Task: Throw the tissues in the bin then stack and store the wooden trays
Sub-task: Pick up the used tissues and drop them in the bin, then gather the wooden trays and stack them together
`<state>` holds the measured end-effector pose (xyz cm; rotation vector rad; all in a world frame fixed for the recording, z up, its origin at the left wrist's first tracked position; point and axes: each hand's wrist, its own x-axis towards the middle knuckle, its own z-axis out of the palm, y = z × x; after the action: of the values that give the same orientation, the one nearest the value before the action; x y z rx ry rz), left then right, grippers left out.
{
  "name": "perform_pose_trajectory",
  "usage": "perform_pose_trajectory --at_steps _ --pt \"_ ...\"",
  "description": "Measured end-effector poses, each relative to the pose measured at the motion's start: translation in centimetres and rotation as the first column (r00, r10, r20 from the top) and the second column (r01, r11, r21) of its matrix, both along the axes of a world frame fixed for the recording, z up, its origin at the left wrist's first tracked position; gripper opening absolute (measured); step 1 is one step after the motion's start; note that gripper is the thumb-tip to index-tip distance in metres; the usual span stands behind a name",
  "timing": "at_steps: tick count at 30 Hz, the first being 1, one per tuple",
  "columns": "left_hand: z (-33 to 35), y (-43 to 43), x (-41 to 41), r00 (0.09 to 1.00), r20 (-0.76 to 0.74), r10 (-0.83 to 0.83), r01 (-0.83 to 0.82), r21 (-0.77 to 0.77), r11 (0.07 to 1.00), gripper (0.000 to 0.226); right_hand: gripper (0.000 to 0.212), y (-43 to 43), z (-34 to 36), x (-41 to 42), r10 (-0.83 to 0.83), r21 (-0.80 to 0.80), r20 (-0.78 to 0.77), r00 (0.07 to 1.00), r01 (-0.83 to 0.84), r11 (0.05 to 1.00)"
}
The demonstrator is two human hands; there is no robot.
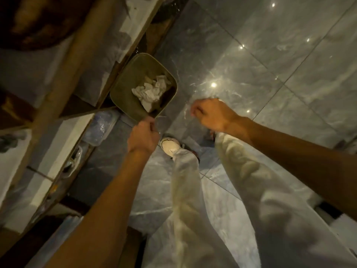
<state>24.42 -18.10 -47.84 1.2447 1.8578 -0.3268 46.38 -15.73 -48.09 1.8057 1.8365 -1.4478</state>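
An olive-green square bin (pixel 123 88) stands on the tiled floor below me, beside a wooden shelf unit. Crumpled white tissues (pixel 152 89) lie inside it. My left hand (pixel 144 137) hovers just in front of the bin's near rim, fingers curled in, nothing visible in it. To the right of the bin my right hand (pixel 209 116) hangs over the floor in a loose fist, and it too shows nothing held. No wooden tray is clearly in view.
The wooden shelf unit (pixel 77 60) with white boards runs along the left, holding a clear plastic container (pixel 100 126). My white trousers (pixel 222 200) and a white shoe (pixel 171 145) are below. Glossy grey floor tiles (pixel 270 64) spread to the right.
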Motion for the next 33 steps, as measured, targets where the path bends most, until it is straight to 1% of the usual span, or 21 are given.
perform_pose_trajectory --at_steps 3,5,8,11,14,17,19,22,24,28,30,33 --pt "7.2 -0.2 2.2 1.0 0.029 0.006 -0.004 -0.045 0.999 0.025 0.021 -0.2 5.6 1.9 0.005 -0.056 -0.012 1.0 -0.005 0.998" --pt "11.7 0.5 3.2 0.998 0.036 0.051 -0.049 -0.035 0.998 0.027 0.021 0.5 9.6 2.7 -0.011 -0.051 -0.044 0.999 0.009 0.999" --pt "18.6 1.2 4.4 0.99 0.02 0.142 -0.141 -0.019 0.99 0.031 0.022 2.0 16.0 3.6 0.021 -0.052 -0.072 0.997 -0.025 0.998" --pt "25.2 2.0 5.9 0.976 0.037 0.215 -0.216 0.017 0.976 0.035 0.022 4.7 21.7 4.4 0.079 -0.004 -0.072 0.994 -0.08 0.997" --pt "31.4 1.9 7.1 0.962 0.063 0.266 -0.27 0.062 0.961 0.036 0.022 7.0 27.2 5.4 0.129 0.054 -0.107 0.986 -0.124 0.991" --pt "35.6 0.9 7.6 0.954 0.091 0.286 -0.294 0.089 0.952 0.036 0.021 8.5 31.3 6.4 0.139 0.127 -0.138 0.981 -0.121 0.984" --pt "38.3 0.1 7.5 0.947 0.11 0.302 -0.316 0.147 0.937 0.035 0.021 9.2 34.3 7.0 0.155 0.195 -0.165 0.974 -0.122 0.973" --pt "41.4 -1.2 6.6 0.932 0.112 0.346 -0.363 0.219 0.906 0.035 0.02 10.0 37.5 7.5 0.221 0.262 -0.195 0.956 -0.166 0.951" --pt "43.0 -1.9 5.5 0.911 0.14 0.388 -0.412 0.268 0.871 0.035 0.02 10.5 39.1 7.2 0.267 0.287 -0.209 0.941 -0.202 0.936" --pt "46.2 -2.4 2.7 0.855 0.216 0.471 -0.519 0.351 0.78 0.035 0.022 12.3 42.1 4.5 0.385 0.305 -0.228 0.895 -0.31 0.901" --pt "47.5 -1.9 0.8 0.833 0.255 0.49 -0.553 0.375 0.744 0.035 0.022 13.4 43.5 2.2 0.417 0.31 -0.241 0.876 -0.337 0.889" --pt "48.8 -0.7 -2.8 0.83 0.249 0.499 -0.557 0.427 0.713 0.034 0.023 15.3 45.6 -2.4 0.459 0.356 -0.259 0.85 -0.358 0.863"
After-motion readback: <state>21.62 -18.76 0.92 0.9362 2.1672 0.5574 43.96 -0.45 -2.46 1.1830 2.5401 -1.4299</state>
